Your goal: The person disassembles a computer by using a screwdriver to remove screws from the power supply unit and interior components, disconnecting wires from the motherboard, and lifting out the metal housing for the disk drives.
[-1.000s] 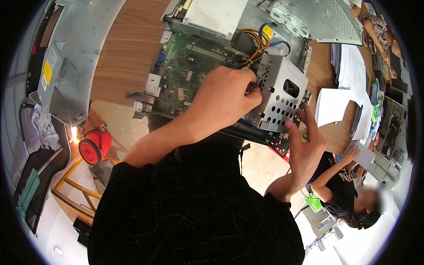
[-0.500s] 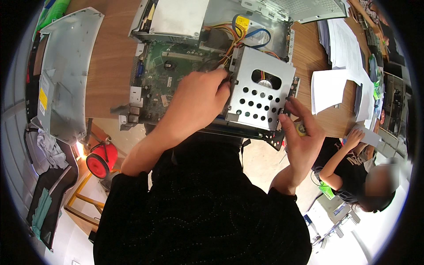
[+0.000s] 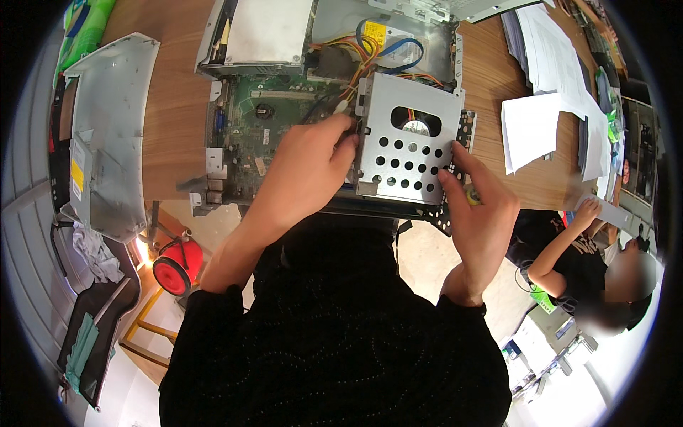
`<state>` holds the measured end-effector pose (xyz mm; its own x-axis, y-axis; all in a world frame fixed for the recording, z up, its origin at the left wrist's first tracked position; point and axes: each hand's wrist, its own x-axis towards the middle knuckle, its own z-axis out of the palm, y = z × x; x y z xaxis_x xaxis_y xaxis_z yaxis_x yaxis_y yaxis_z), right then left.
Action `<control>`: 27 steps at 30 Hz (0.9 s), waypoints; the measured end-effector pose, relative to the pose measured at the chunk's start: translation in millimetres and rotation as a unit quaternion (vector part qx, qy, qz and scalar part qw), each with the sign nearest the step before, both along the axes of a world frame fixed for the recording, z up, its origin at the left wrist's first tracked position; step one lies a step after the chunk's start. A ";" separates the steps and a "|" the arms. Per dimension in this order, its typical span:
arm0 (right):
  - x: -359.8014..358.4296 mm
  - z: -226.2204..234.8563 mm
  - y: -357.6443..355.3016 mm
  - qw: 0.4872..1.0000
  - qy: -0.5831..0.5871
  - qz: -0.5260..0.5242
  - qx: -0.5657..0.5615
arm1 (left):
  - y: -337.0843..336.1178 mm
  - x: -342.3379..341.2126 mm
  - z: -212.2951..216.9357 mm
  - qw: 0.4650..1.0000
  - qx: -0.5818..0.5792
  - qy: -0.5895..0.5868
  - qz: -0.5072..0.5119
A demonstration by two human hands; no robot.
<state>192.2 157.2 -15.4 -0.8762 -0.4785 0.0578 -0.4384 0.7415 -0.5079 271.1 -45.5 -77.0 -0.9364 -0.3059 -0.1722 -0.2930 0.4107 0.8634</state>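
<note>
A silver metal drive cage (image 3: pixel 377 132) with rows of round holes and an oblong opening sits over the near right part of an open computer case. A round motor hub shows through the opening. My left hand (image 3: pixel 306 162) is closed at the cage's left edge, thumb and forefinger together; what lies between the fingertips is hidden. Just above them is a pale cable connector (image 3: pixel 341 107). My right hand (image 3: pixel 485 203) grips the cage's right edge with thumb and fingers. The green motherboard (image 3: pixel 284 105) lies left of the cage, partly covered by my left hand.
Beyond the cage run coloured cables (image 3: pixel 370 50) and a silver power supply box (image 3: pixel 267 32). A removed metal side cover (image 3: pixel 114 135) stands at the left. Papers (image 3: pixel 530 132) lie on the right of the wooden table (image 3: pixel 171 142). Another person's hand (image 3: pixel 588 211) holds a flat grey piece.
The whole view has shifted slightly, with the case and both hands now a little further left. The pale connector shows more clearly above my left fingertips. Both hands stay at the cage's edges.
</note>
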 end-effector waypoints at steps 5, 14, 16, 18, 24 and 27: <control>-2.7 -6.2 6.4 0.998 0.029 -0.001 -0.050 | 3.0 -0.5 1.7 0.998 0.040 0.038 0.034; -8.7 -7.1 -3.7 0.999 -0.005 -0.043 -0.033 | 1.7 -3.5 -1.2 1.000 0.000 0.015 0.003; -8.3 -5.9 -5.0 0.999 -0.002 -0.042 -0.030 | -0.9 -4.4 -3.3 1.000 0.011 0.012 -0.004; -8.8 -5.3 -5.3 0.999 0.003 -0.041 -0.028 | -5.0 -5.0 -4.3 0.999 0.034 -0.014 -0.024; -10.2 -4.8 -3.7 1.000 0.004 -0.027 -0.009 | -5.9 -4.9 -11.7 0.997 0.077 0.003 -0.001; -10.8 -7.5 0.8 0.999 0.002 -0.015 -0.032 | -0.6 -1.5 -4.0 0.978 0.202 -0.026 0.048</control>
